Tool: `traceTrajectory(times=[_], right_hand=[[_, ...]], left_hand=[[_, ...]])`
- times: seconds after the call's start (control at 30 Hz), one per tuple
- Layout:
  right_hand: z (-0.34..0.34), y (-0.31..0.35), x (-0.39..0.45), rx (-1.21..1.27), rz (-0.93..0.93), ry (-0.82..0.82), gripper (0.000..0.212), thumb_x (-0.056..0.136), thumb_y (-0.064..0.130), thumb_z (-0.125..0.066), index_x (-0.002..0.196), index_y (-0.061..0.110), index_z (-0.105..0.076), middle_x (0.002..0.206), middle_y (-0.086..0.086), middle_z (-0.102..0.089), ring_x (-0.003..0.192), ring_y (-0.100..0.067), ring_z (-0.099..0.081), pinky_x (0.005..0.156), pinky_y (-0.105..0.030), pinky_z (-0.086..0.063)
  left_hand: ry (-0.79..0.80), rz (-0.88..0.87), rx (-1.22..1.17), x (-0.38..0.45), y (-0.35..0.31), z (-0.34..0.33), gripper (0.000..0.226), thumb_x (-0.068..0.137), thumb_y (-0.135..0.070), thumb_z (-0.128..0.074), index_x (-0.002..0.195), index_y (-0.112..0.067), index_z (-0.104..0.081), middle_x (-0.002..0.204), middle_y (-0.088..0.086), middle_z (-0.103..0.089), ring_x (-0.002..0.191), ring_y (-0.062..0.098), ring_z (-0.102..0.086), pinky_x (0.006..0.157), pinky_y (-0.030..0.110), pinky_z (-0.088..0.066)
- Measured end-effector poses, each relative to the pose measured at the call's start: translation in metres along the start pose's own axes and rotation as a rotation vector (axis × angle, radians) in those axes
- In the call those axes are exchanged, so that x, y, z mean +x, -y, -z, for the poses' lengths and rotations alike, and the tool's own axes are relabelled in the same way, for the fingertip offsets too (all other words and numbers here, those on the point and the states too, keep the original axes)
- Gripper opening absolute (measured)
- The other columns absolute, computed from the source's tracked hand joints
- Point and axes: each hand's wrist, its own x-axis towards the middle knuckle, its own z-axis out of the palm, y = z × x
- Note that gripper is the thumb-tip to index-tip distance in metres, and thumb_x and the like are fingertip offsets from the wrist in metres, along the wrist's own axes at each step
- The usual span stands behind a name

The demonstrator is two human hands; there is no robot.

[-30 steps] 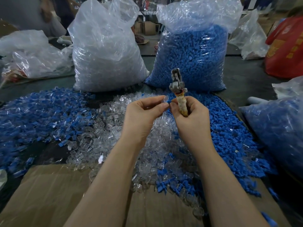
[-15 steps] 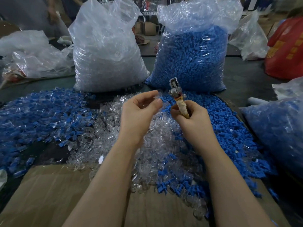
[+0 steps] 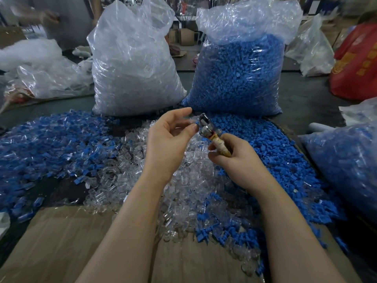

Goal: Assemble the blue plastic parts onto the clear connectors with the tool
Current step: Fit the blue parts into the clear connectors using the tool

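Observation:
My right hand (image 3: 238, 160) grips the taped handle of a small metal tool (image 3: 208, 127), whose head points up and to the left. My left hand (image 3: 167, 144) pinches a small clear connector (image 3: 192, 121) between thumb and fingers, right against the tool's head; a bit of blue shows at it. Below both hands lies a heap of loose clear connectors (image 3: 183, 201). Loose blue plastic parts (image 3: 285, 170) are piled on the right. A mixed blue and clear pile (image 3: 51, 144) spreads over the left of the table.
Two tall plastic bags stand behind the piles, one of clear connectors (image 3: 132, 74), one of blue parts (image 3: 238, 78). Another bag of blue parts (image 3: 346, 160) lies at right. Flat cardboard (image 3: 61, 248) covers the near table. A red bag (image 3: 359, 64) sits far right; a person (image 3: 40, 17) stands far left.
The tool has tilted down and to the left, its head lower than before. My left hand has opened wider and risen, still pinching the clear connector at the tool's head.

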Motion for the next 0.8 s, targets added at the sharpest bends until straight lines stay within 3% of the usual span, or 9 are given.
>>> traceTrajectory(times=[0.17,0.53,0.8], right_hand=[[0.0012,-0.0007,-0.0003,-0.047,-0.005,0.021,0.011,0.088,0.023,-0.064,0.094,0.015,-0.058,0.083,-0.009,-0.063,0.078,-0.033,-0.059,0.073,-0.051,-0.050],[0.0009,-0.0052,-0.0005,-0.216,0.033,-0.030,0.018,0.078,0.011,-0.054,0.083,0.027,-0.050,0.065,0.001,-0.055,0.060,-0.022,-0.049,0.057,-0.042,-0.044],[-0.0001,-0.0037,-0.0008,-0.301,0.047,-0.047,0.016,0.077,0.015,-0.054,0.085,0.028,-0.049,0.069,0.003,-0.058,0.065,-0.024,-0.052,0.059,-0.042,-0.045]], left_hand=[[0.036,0.001,-0.041,0.0003,0.0007,0.0025,0.036,0.086,0.004,-0.068,0.111,-0.021,-0.066,0.086,-0.006,-0.073,0.081,-0.001,-0.069,0.078,0.017,-0.054],[0.078,0.040,-0.100,0.0014,0.0022,0.0044,0.037,0.087,0.005,-0.068,0.116,-0.018,-0.064,0.086,-0.004,-0.076,0.085,0.007,-0.072,0.080,0.021,-0.056],[0.102,0.041,-0.071,0.0007,0.0023,0.0061,0.031,0.088,0.001,-0.069,0.108,-0.023,-0.069,0.094,-0.003,-0.076,0.091,0.008,-0.070,0.080,0.020,-0.054]])
